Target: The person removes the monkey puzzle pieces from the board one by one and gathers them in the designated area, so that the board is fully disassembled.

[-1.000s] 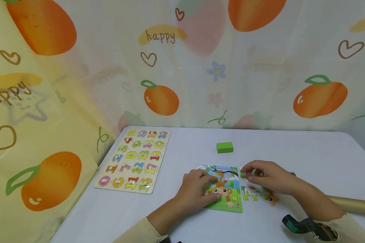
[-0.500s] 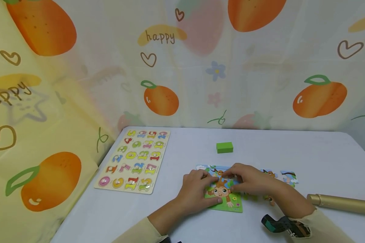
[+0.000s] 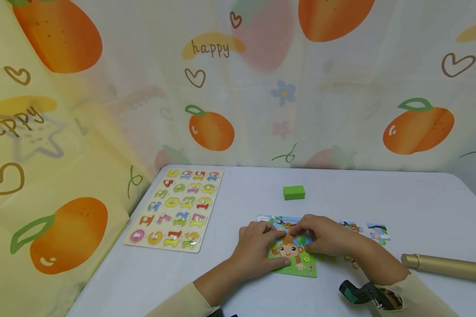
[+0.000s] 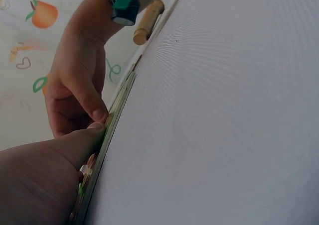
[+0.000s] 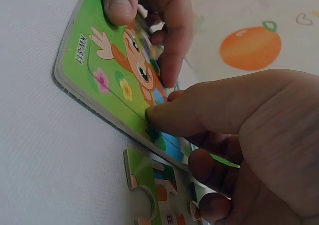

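Observation:
A puzzle board [image 3: 307,268] with a hanging monkey picture lies on the white table in the head view. My left hand [image 3: 251,248] rests across its left part, thumb on the lower area. My right hand [image 3: 325,235] reaches over the right side, its thumb and index fingertips touching the picture close to the left fingers. In the right wrist view the right thumb [image 5: 174,118] presses near the edge of the picture, with the other fingers bent; whether they hold a piece I cannot tell. Loose jigsaw pieces [image 5: 137,170] lie right beside the board, partly under the right hand.
A number board [image 3: 174,211] with colourful knobbed digits lies at the left. Behind the puzzle stands a green block [image 3: 294,192]. More loose pieces [image 3: 378,233] are right of the hand, and a gold cylinder [image 3: 444,265] extends off the right side. A patterned curtain [image 3: 254,101] hangs behind.
My right hand has moved left from the loose pieces onto the puzzle board, then stayed there. More loose pieces and the cylinder's end came into view. The left hand has stayed put.

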Available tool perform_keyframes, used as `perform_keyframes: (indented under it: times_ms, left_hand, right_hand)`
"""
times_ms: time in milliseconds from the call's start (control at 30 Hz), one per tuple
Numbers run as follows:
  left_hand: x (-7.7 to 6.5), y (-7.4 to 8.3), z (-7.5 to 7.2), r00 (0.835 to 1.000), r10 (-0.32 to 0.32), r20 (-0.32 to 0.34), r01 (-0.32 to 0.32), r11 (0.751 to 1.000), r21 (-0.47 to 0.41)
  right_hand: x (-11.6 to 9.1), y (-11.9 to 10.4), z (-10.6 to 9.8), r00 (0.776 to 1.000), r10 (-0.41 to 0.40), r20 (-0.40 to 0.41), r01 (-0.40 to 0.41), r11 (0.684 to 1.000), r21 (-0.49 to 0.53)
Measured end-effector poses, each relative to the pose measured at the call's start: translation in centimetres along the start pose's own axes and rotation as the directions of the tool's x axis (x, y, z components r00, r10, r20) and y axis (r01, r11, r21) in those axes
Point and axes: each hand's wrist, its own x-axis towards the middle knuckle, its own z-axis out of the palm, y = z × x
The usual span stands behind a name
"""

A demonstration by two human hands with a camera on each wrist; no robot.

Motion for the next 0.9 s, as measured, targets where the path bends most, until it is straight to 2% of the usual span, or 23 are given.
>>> perform_keyframes:
  times_ms: [333, 567, 800, 900]
  left_hand:
    - [-0.09, 0.24, -0.26, 1.000, -0.002, -0.002, 0.002, 1.000, -0.002]
    - [0.00, 0.26, -0.21, 1.000, -0.007, -0.002, 0.007, 1.000, 0.012]
    - [0.06, 0.21, -0.10, 1.000, -0.012, 0.005, 0.012, 1.000, 0.013]
    - [0.05, 0.21, -0.12, 1.000, -0.012, 0.004, 0.012, 1.000, 0.015]
  right_hand:
    - [0.06, 0.20, 0.07, 1.000, 0.007, 0.001, -0.007, 1.000, 0.007]
    - [-0.04, 0.11, -0.12, 0.999, 0.023, 0.022, -0.025, 0.996, 0.083]
    - [-0.26, 0.08, -0.18, 1.000, 0.007, -0.009, -0.006, 0.992, 0.129]
    - [-0.35, 0.24, -0.09, 0.999, 0.027, -0.022, -0.024, 0.990, 0.142]
